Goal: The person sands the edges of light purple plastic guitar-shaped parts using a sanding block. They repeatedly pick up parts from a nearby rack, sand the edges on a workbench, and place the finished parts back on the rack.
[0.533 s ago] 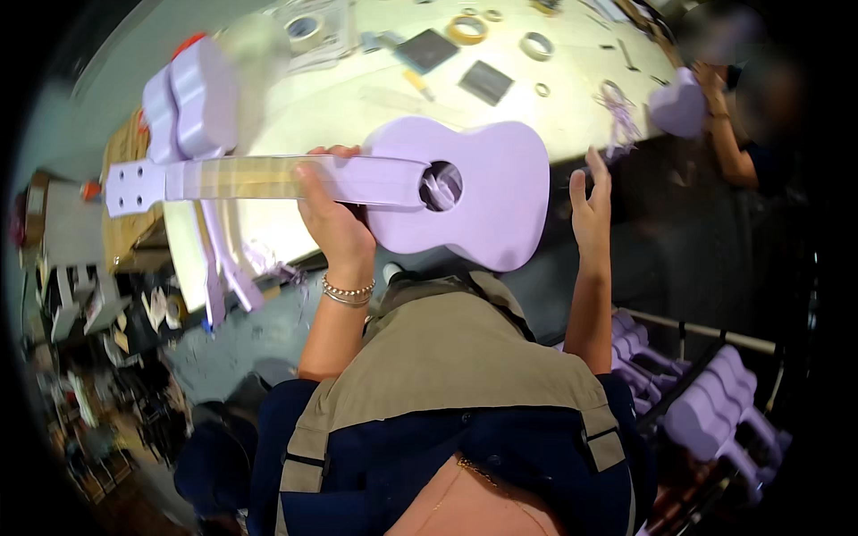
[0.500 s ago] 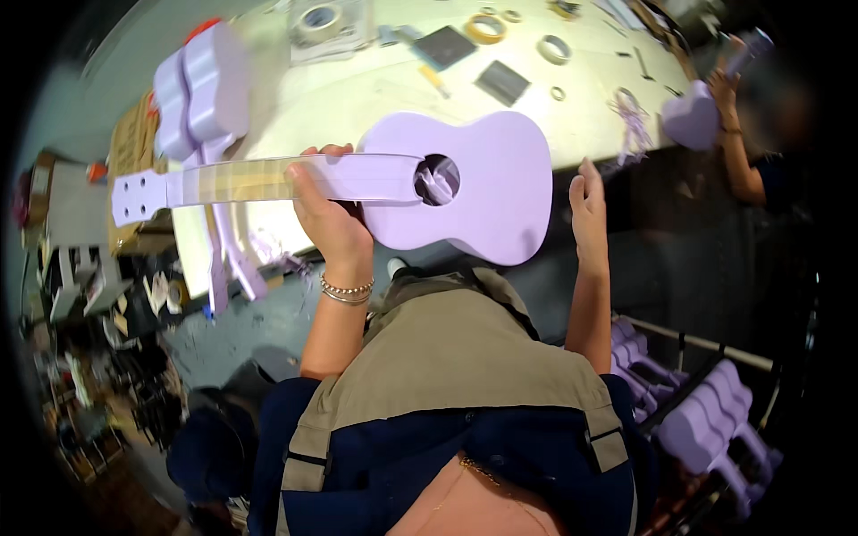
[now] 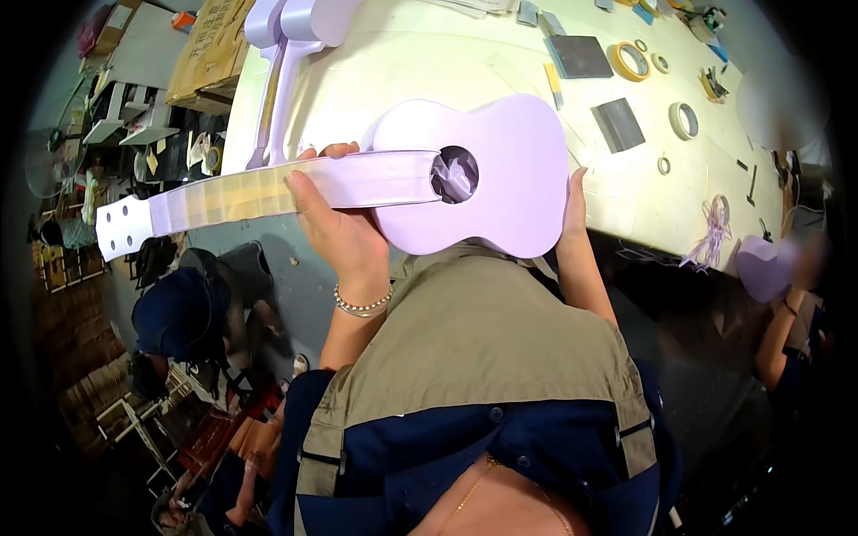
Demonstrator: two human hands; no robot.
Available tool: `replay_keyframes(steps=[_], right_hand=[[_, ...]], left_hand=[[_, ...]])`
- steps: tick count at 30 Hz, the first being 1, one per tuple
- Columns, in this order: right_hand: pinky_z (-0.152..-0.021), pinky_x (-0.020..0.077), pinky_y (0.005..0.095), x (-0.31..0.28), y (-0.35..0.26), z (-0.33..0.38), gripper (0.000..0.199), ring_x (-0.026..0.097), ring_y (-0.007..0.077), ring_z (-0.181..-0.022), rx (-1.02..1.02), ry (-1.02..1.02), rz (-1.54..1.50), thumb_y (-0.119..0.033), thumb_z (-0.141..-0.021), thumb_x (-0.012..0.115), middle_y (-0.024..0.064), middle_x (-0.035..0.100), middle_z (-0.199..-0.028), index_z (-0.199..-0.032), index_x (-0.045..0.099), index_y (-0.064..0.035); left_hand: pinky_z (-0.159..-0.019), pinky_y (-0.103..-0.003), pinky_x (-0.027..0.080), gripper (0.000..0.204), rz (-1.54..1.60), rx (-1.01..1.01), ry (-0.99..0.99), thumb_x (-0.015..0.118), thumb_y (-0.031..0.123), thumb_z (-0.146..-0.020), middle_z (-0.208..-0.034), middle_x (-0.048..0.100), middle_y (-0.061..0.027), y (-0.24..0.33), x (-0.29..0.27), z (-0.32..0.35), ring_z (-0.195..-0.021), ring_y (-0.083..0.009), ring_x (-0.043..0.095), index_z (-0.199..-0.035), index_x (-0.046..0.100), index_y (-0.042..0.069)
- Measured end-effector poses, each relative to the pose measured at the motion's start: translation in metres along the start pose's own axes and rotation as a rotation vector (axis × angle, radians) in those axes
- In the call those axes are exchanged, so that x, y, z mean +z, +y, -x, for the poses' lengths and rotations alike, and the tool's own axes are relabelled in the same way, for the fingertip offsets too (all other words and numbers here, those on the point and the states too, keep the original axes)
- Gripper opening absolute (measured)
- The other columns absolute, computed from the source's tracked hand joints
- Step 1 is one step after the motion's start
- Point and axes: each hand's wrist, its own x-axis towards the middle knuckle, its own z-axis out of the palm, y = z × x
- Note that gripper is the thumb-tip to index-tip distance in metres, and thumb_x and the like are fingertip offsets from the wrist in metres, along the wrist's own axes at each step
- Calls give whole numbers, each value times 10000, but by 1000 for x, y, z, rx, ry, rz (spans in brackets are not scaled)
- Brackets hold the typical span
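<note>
A lilac ukulele lies across in front of me, its body to the right and its headstock with peg holes to the left. Tape covers the fretboard, and crumpled lilac film fills the sound hole. My left hand is wrapped round the neck close to the body, thumb on the front side. Against the rounded end of the body rests my right hand, holding it from the side; part of its fingers is hidden behind the edge.
Tape rolls, dark sanding sheets and a tangle of lilac strips lie on the pale table. More lilac instruments rest at its far left. A cardboard box stands beyond. Other people are at left and right.
My right hand has come in from the right and now touches the ukulele's body. The view has swung rightward, and the left hand keeps its hold on the neck.
</note>
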Motion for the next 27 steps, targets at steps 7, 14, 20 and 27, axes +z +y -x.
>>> replay_keyframes(steps=[7, 14, 20, 27], right_hand=[[-1031, 329, 374, 21, -37, -15, 862, 392, 278, -1251, 50, 90, 127, -674, -872, 158, 165, 379, -1378, -1386, 266, 10], [-1035, 328, 381, 37, -60, -16, 897, 360, 293, -1275, 35, -78, 229, -690, -860, 110, 194, 334, -1397, -1397, 225, 20], [-1040, 322, 369, 46, -61, -19, 875, 366, 306, -1275, 148, -53, 362, -678, -870, 109, 204, 355, -1384, -1393, 258, 8], [-1022, 340, 365, 19, -37, -34, 903, 405, 307, -1242, 175, 6, 265, -697, -859, 148, 218, 372, -1370, -1373, 284, 33]], left_hand=[[-931, -404, 410, 422, -20, 88, 116, 368, 435, -955, -1019, 551, -116, -15, 6, -7, -1004, -248, 519, -1135, 412, 56], [-964, -448, 407, 386, 70, 46, 146, 362, 395, -958, -1068, 522, -114, -23, -18, -38, -1032, -276, 503, -1114, 433, 49], [-978, -442, 394, 475, 23, -1, 72, 283, 415, -966, -1156, 532, -164, -8, -18, -39, -1093, -289, 494, -1166, 447, 16], [-986, -433, 364, 509, -82, 84, -28, 255, 414, -973, -1184, 511, -235, 5, 5, -16, -1134, -320, 480, -1243, 385, 2]])
